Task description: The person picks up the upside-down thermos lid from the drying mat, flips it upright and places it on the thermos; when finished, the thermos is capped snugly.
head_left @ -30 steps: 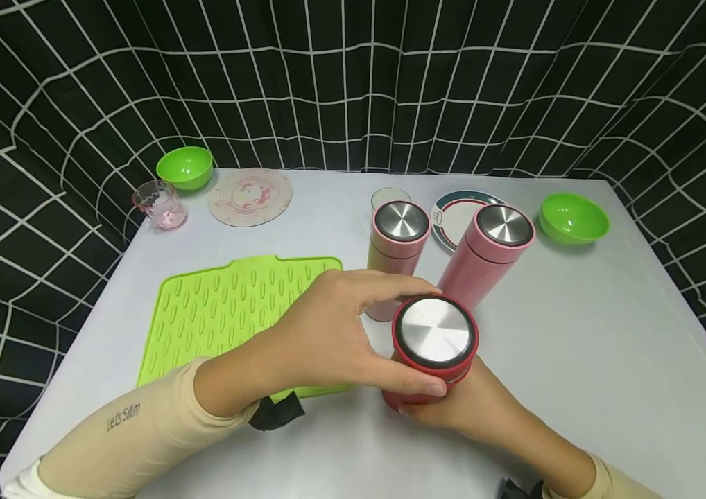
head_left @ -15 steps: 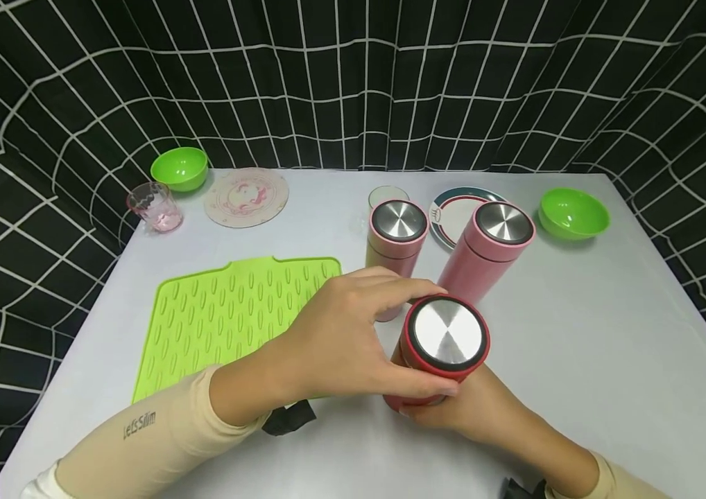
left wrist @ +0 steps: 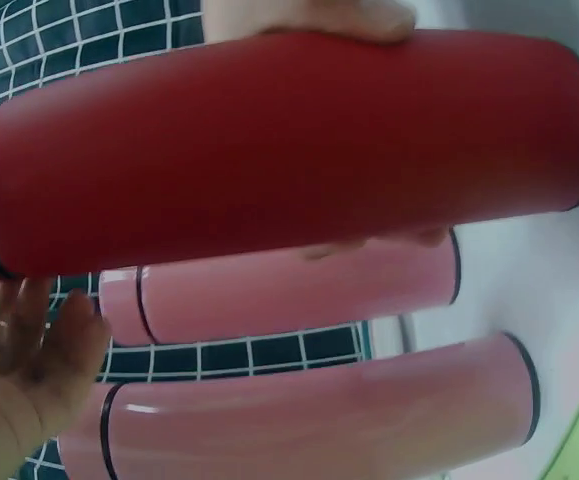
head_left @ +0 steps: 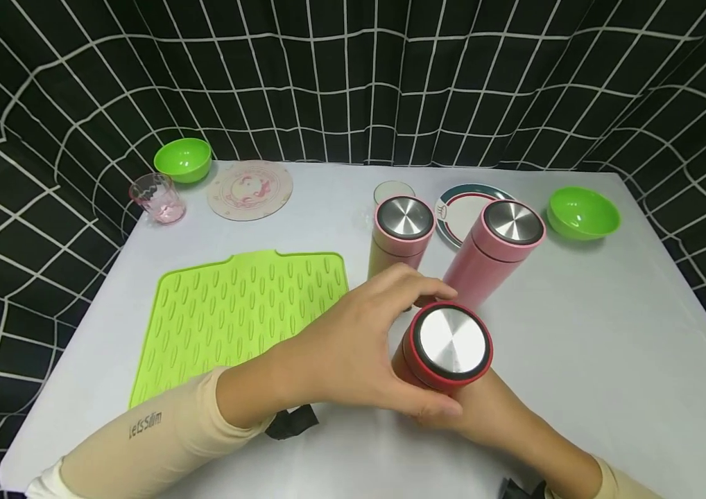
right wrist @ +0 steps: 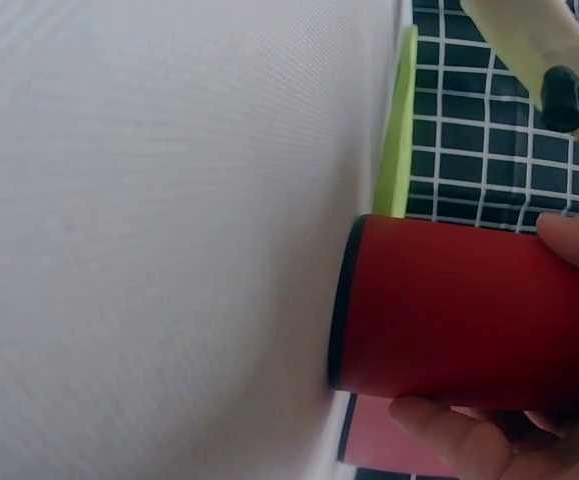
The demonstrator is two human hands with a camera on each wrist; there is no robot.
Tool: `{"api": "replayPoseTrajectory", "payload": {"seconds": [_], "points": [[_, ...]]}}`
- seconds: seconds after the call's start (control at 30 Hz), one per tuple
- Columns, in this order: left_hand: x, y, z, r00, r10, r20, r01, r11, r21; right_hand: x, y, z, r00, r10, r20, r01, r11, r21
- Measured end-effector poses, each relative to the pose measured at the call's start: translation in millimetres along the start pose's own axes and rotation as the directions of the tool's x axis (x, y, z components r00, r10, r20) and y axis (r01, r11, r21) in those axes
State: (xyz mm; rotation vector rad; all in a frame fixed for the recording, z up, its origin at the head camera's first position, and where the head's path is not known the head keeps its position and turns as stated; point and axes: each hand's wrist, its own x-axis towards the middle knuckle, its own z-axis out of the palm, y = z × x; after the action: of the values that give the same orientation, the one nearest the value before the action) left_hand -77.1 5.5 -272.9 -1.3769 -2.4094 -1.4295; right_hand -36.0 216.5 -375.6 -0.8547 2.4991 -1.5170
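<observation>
A red thermos bottle (head_left: 415,374) with a silver-topped lid (head_left: 453,339) is close in front of me, slightly tilted. My right hand (head_left: 484,409) grips its body, thumb on one side and fingers on the other, as the right wrist view shows; the dark base rim (right wrist: 345,305) is right by the table. Around the lid my left hand (head_left: 353,339) is spread wide, thumb and index finger at either side with a narrow gap showing by the index finger. Two pink thermos bottles, one shorter (head_left: 399,242) and one taller (head_left: 487,256), stand just behind.
A green ridged mat (head_left: 234,312) lies left on the white table (head_left: 627,360). Toward the back are green bowls (head_left: 183,161) (head_left: 582,213), a pink glass (head_left: 159,199), a round patterned mat (head_left: 250,190), a clear glass (head_left: 393,188) and a rimmed plate (head_left: 462,211).
The red bottle's top has shifted a little right. My left thumb and index finger have spread wider apart around the lid. My right hand keeps its grip.
</observation>
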Motion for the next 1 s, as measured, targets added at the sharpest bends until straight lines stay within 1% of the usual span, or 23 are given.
{"api": "replayPoseTrajectory", "payload": {"seconds": [0.03,0.1,0.13,0.23,0.3,0.33,0.4,0.47,0.53,0.57,0.6,0.67,0.73,0.77,0.8,0.83,0.87,0.9,0.93,0.97,1.0], "points": [[0.1,0.1,1.5,1.000,-0.004,-0.011,0.004,1.000,-0.008,-1,1,0,1.000,0.010,-0.008,-0.010,1.000,-0.015],[0.3,-1.4,3.2,1.000,0.016,-0.025,-0.016,1.000,-0.013,-3,1,0,0.999,0.029,-0.017,-0.029,0.999,-0.025],[-0.1,-2.7,3.6,0.999,0.023,-0.025,-0.024,0.999,-0.023,-2,1,0,0.999,0.038,-0.009,-0.038,0.999,-0.008],[-3.5,-6.6,3.1,0.999,0.036,0.004,-0.036,0.994,-0.102,-2,0,0,0.997,0.074,-0.020,-0.074,0.997,-0.013],[-5.5,-7.9,3.7,0.999,0.039,0.014,-0.036,0.989,-0.143,-3,-1,1,0.997,0.066,-0.033,-0.068,0.996,-0.065],[-6.5,-8.0,4.3,1.000,0.030,0.010,-0.028,0.987,-0.159,-1,-1,1,0.998,0.058,-0.022,-0.060,0.996,-0.066],[-6.2,-8.4,5.4,0.999,0.040,-0.003,-0.040,0.983,-0.181,-1,-1,2,0.998,0.060,-0.018,-0.061,0.995,-0.076],[-4.8,-10.0,5.3,0.998,0.058,0.002,-0.056,0.977,-0.204,0,-1,2,0.999,0.050,-0.004,-0.051,0.997,-0.061],[-3.7,-12.3,4.4,0.998,0.065,0.024,-0.057,0.970,-0.236,2,-1,2,0.999,0.047,0.019,-0.047,0.999,-0.007],[-3.2,-13.2,4.3,0.997,0.064,0.039,-0.052,0.967,-0.251,1,-1,2,0.999,0.045,-0.002,-0.045,0.999,-0.026],[-2.8,-13.8,4.8,0.997,0.050,0.053,-0.035,0.964,-0.265,0,-1,1,0.999,0.041,-0.012,-0.041,0.998,-0.037],[-2.2,-14.8,7.6,0.998,0.030,0.053,-0.015,0.964,-0.267,0,1,1,0.999,0.032,0.001,-0.032,0.999,0.007],[-1.5,-15.7,11.2,0.999,0.027,0.046,-0.013,0.962,-0.274,-2,2,0,1.000,0.019,-0.013,-0.019,1.000,0.013],[-1.3,-16.2,12.7,0.999,0.027,0.043,-0.014,0.958,-0.287,-2,3,-1,1.000,0.007,-0.004,-0.007,1.000,0.024],[-1.0,-17.0,13.6,0.998,0.041,0.038,-0.027,0.953,-0.302,-2,3,-1,1.000,0.006,0.014,-0.007,0.998,0.055],[-0.8,-17.8,14.3,0.998,0.060,0.035,-0.046,0.948,-0.314,-2,3,-1,1.000,0.007,0.015,-0.008,0.997,0.072],[-0.7,-18.1,14.5,0.997,0.066,0.039,-0.050,0.943,-0.330,-4,3,-1,1.000,0.003,-0.005,-0.003,0.999,0.035],[-0.5,-18.5,14.6,0.997,0.073,0.037,-0.056,0.940,-0.337,-3,3,-1,1.000,0.005,0.000,-0.005,0.999,0.035],[0.1,-18.6,14.6,0.996,0.082,0.028,-0.068,0.942,-0.330,-3,2,-1,1.000,-0.001,0.013,0.000,0.999,0.048],[1.1,-18.7,14.6,0.996,0.091,0.020,-0.080,0.943,-0.324,-3,2,-1,1.000,0.011,0.011,-0.011,0.999,0.046],[2.1,-18.9,14.3,0.994,0.104,0.014,-0.094,0.944,-0.317,-2,1,-1,1.000,0.006,0.014,-0.007,0.998,0.056]]}}
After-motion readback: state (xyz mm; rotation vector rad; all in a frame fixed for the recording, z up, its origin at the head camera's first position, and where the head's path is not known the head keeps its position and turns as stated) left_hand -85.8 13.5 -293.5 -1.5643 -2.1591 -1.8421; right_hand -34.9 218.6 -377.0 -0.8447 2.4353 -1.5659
